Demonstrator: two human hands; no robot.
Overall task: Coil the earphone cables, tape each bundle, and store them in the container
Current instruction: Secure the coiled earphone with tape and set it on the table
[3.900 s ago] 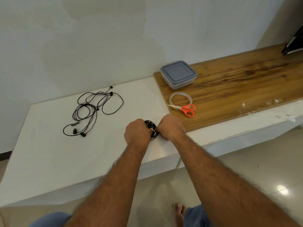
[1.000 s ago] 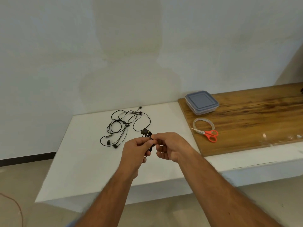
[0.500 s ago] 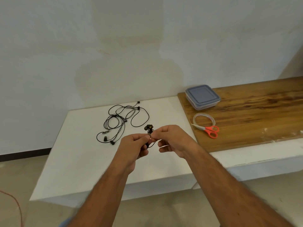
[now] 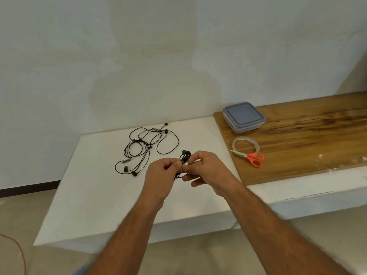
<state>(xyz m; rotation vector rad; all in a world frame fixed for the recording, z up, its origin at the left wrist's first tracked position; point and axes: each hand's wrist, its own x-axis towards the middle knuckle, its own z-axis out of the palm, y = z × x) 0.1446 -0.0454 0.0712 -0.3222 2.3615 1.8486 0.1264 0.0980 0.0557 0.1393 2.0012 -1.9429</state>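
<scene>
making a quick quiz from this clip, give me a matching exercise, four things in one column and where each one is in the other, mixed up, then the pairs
Things:
1. coiled earphone bundle
2. loose earphone cables
3. container
4. scissors

Places:
A. lid on, at the wooden board's far left corner
B. spread on the white table
C. pinched between the left hand and right hand
D. on the board, blades across the tape roll

Pairs: 1-C, 2-B, 3-A, 4-D

Most of the coiled earphone bundle (image 4: 185, 157) was hidden between the left hand (image 4: 161, 176) and right hand (image 4: 206, 169); any tape on it was too small to tell. The wooden board (image 4: 309, 139) ran off the right edge.
</scene>
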